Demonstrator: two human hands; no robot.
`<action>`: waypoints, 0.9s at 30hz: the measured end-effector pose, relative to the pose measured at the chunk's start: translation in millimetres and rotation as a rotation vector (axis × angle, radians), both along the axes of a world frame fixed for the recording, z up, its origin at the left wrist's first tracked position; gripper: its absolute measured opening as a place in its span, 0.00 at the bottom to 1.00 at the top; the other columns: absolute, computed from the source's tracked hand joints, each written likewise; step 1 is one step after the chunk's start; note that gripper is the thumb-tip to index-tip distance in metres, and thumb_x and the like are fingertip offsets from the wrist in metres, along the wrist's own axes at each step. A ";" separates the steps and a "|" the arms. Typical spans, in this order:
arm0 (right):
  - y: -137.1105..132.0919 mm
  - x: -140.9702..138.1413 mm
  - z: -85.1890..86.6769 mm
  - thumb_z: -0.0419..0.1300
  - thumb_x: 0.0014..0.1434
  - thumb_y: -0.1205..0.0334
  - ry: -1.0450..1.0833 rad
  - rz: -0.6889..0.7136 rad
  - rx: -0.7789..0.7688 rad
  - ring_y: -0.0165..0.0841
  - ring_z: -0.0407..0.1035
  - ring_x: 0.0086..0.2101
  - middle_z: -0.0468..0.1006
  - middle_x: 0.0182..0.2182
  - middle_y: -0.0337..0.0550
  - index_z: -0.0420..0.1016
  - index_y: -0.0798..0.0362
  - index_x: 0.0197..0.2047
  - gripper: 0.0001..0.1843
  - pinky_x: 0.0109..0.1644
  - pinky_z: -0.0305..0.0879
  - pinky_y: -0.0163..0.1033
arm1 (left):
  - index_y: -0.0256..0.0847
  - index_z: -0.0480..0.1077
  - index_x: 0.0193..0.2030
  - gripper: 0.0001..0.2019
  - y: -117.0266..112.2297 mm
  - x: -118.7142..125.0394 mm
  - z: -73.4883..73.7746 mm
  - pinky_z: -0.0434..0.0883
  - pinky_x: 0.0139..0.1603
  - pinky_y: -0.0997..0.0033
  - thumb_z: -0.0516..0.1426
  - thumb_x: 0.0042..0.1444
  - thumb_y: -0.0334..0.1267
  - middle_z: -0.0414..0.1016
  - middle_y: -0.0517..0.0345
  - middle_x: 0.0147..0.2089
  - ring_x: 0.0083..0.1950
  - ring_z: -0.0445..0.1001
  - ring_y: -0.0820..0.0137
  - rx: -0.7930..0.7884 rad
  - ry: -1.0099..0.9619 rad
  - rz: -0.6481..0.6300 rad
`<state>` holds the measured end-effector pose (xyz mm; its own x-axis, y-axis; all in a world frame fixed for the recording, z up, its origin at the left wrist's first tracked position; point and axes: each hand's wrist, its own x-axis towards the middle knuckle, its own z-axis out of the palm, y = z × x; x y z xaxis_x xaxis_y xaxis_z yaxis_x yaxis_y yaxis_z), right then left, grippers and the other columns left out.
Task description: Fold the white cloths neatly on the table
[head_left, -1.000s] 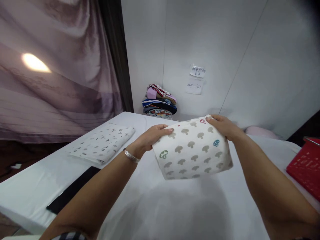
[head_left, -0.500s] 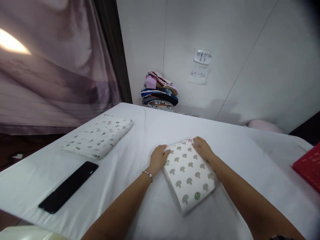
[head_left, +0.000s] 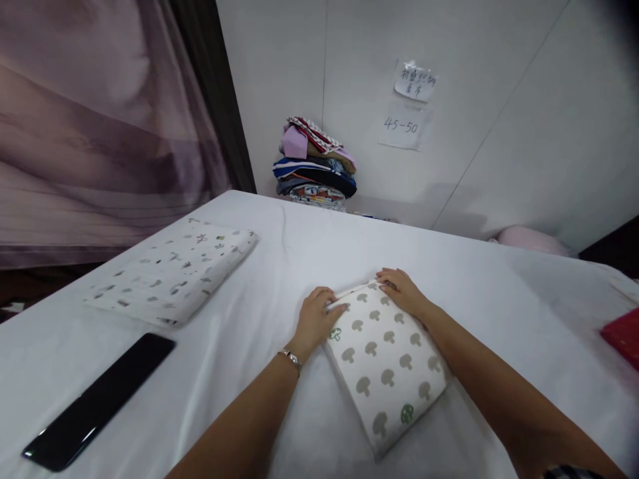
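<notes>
Cloth (head_left: pixel 387 366) printed with grey-brown and green mushrooms lies folded flat on our white-covered bench (head_left: pixel 309 246), below and right of the frame's centre, one corner pointing toward the bottom edge. Our left grip (head_left: pixel 319 316) rests at its upper left corner — thumb laid over the top, set apart from the fingers, which curl at the far edge. Our right grip (head_left: pixel 403 291) lies on the upper right corner, fingers bent; we cannot tell whether either one pinches the fabric or only presses on it. We wear a silvery bracelet (head_left: pixel 290 359) on the left wrist, and a checked sleeve (head_left: pixel 564 472) shows at the bottom right.

At the left of the frame we see a second folded cloth (head_left: pixel 174 266) with a small scattered print, and below it a long, glossy black object (head_left: pixel 100 402). A red object (head_left: pixel 622 336) is cut off by the right edge. Beyond the bench, upper centre, we have a stack of folded fabrics (head_left: pixel 317 166) before the pale wall (head_left: pixel 499 66), with two paper notes (head_left: pixel 402 126) to its right — the lower reads 45-50. A mauve curtain (head_left: pixel 100 133) fills the upper left.
</notes>
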<state>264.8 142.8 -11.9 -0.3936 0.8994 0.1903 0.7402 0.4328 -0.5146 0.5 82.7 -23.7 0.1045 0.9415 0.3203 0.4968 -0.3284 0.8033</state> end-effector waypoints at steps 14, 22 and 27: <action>9.1 -21.3 13.7 0.48 0.59 0.63 0.005 -0.022 -0.041 0.36 0.67 0.42 0.76 0.42 0.45 0.61 0.49 0.31 0.05 0.48 0.59 0.45 | 0.41 0.64 0.26 0.12 4.6 -1.4 0.6 0.62 0.32 0.73 0.54 0.54 0.46 0.67 0.63 0.27 0.30 0.65 0.73 -0.171 -0.025 0.162; 5.5 -21.0 7.3 0.48 0.61 0.62 -0.024 -0.029 0.092 0.36 0.68 0.40 0.76 0.38 0.44 0.66 0.50 0.35 0.07 0.50 0.57 0.44 | 0.41 0.65 0.26 0.12 5.3 -1.9 -1.9 0.61 0.32 0.74 0.54 0.54 0.46 0.68 0.64 0.26 0.29 0.65 0.74 -0.198 -0.039 0.185; 9.2 -17.9 5.1 0.48 0.61 0.59 -0.098 -0.084 0.144 0.39 0.65 0.47 0.74 0.45 0.48 0.69 0.52 0.48 0.15 0.57 0.51 0.50 | 0.41 0.66 0.28 0.10 5.0 -1.1 -0.1 0.62 0.33 0.74 0.54 0.52 0.46 0.69 0.64 0.28 0.31 0.66 0.73 -0.242 -0.059 0.189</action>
<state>246.8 151.9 -6.8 -0.3414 0.8960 0.2841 0.8202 0.4316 -0.3756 -0.6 87.7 -23.8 -0.0921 0.9921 0.0850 0.4808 -0.0304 0.8763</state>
